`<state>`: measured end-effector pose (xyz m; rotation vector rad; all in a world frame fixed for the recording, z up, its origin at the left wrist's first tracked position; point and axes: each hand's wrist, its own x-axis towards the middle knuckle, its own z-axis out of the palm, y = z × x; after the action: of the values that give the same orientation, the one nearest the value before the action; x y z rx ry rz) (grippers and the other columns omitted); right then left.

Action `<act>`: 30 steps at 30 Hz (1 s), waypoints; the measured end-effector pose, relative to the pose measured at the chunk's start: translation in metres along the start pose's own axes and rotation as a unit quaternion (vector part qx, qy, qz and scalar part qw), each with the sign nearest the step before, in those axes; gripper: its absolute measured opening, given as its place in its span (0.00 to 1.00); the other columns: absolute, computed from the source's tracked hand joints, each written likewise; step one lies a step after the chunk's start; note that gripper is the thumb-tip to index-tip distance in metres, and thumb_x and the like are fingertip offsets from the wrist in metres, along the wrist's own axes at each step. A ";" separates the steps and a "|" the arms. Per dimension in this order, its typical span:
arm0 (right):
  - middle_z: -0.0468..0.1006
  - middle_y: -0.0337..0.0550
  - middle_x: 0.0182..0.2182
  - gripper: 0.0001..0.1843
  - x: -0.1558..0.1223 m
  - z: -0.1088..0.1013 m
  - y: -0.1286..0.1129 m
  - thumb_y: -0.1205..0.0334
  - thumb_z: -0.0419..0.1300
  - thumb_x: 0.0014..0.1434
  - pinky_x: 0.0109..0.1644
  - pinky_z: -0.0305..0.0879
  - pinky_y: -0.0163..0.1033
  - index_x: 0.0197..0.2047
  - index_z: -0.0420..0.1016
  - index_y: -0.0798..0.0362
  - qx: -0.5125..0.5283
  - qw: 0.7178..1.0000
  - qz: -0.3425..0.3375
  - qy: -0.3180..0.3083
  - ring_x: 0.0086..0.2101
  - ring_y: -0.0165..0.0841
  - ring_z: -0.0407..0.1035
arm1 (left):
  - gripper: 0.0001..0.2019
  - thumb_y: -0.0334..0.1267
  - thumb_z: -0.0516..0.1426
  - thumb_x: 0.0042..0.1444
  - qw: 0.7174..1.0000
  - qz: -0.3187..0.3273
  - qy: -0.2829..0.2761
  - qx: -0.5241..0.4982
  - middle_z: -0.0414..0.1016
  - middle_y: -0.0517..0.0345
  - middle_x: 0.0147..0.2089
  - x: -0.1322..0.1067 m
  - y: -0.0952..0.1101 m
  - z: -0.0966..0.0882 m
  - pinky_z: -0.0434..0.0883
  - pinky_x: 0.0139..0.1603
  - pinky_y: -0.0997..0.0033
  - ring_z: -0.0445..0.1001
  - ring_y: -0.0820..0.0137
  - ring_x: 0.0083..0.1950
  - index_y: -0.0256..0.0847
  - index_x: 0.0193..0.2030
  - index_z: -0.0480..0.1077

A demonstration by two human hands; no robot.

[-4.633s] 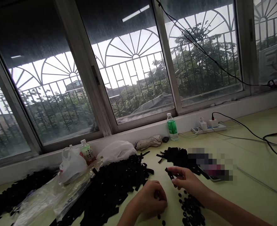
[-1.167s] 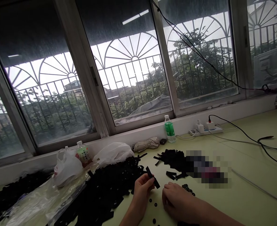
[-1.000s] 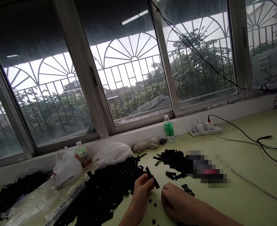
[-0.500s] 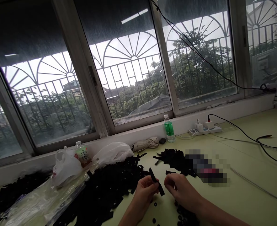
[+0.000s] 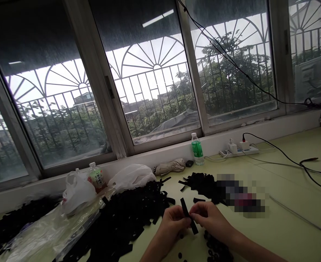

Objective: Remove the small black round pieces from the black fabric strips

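My left hand [image 5: 172, 225] pinches a short black strip [image 5: 185, 207] that stands tilted, its top end leaning left. My right hand [image 5: 211, 219] has thumb and fingertips pressed together against the strip's right edge; whatever is between those fingertips is hidden. Below my right wrist lies a heap of small black rings [image 5: 216, 249]. A few loose black discs [image 5: 180, 255] rest on the table under my hands. To the left spreads a big pile of black strips [image 5: 122, 218], and beyond my right hand is a smaller strip pile [image 5: 201, 183].
A green-labelled bottle [image 5: 197, 150] and a power strip [image 5: 239, 151] stand along the window wall, with cables [image 5: 283, 153] across the right. A white plastic bag [image 5: 77, 191], another bottle [image 5: 97, 177] and clear plastic sheeting [image 5: 40, 233] lie left. A blurred patch [image 5: 242, 196] covers something right.
My left hand has moved right with the black strip. My right hand's fingertips, apart from the strip before, now meet its edge.
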<state>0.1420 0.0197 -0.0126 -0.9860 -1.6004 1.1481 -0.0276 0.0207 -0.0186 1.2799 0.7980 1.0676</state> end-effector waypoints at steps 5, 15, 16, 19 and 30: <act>0.76 0.41 0.25 0.08 -0.001 -0.001 -0.002 0.60 0.60 0.49 0.31 0.63 0.34 0.30 0.76 0.56 0.017 1.000 0.002 0.001 0.29 0.34 0.70 | 0.10 0.36 0.69 0.42 1.000 -0.002 0.005 -0.001 0.72 0.57 0.26 0.001 0.001 0.000 0.62 0.31 0.75 0.68 0.74 0.28 0.34 0.30 0.75; 0.77 0.40 0.23 0.09 0.001 -0.001 0.001 0.59 0.61 0.49 0.30 0.64 0.35 0.30 0.78 0.55 0.040 0.999 -0.010 -0.011 0.26 0.33 0.70 | 0.13 0.41 0.69 0.41 1.000 0.007 0.013 0.013 0.72 0.55 0.26 0.002 0.000 0.001 0.63 0.32 0.73 0.68 0.72 0.28 0.35 0.29 0.74; 0.78 0.40 0.23 0.09 0.002 -0.001 0.002 0.58 0.62 0.49 0.30 0.64 0.35 0.30 0.78 0.55 0.039 0.999 -0.010 -0.011 0.27 0.33 0.70 | 0.14 0.41 0.69 0.41 1.000 0.007 0.018 0.016 0.72 0.55 0.26 0.002 0.000 0.001 0.63 0.32 0.73 0.68 0.72 0.27 0.35 0.29 0.74; 0.78 0.41 0.24 0.10 0.002 -0.002 0.003 0.58 0.62 0.48 0.31 0.64 0.36 0.30 0.78 0.56 0.041 0.999 -0.006 -0.008 0.27 0.34 0.70 | 0.14 0.42 0.69 0.39 0.999 -0.001 0.033 0.020 0.72 0.56 0.27 0.002 0.001 0.001 0.63 0.31 0.74 0.68 0.73 0.27 0.35 0.30 0.74; 0.77 0.41 0.25 0.12 -0.002 -0.001 -0.001 0.54 0.66 0.47 0.32 0.66 0.35 0.28 0.75 0.55 0.048 0.999 -0.011 -0.007 0.29 0.35 0.71 | 0.16 0.45 0.70 0.39 0.997 -0.049 0.050 0.035 0.69 0.61 0.22 0.000 0.002 0.002 0.59 0.26 0.76 0.65 0.74 0.25 0.36 0.27 0.71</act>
<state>0.1438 0.0183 -0.0116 -0.8979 -1.5486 1.2075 -0.0256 0.0200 -0.0163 1.2403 0.9723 1.0388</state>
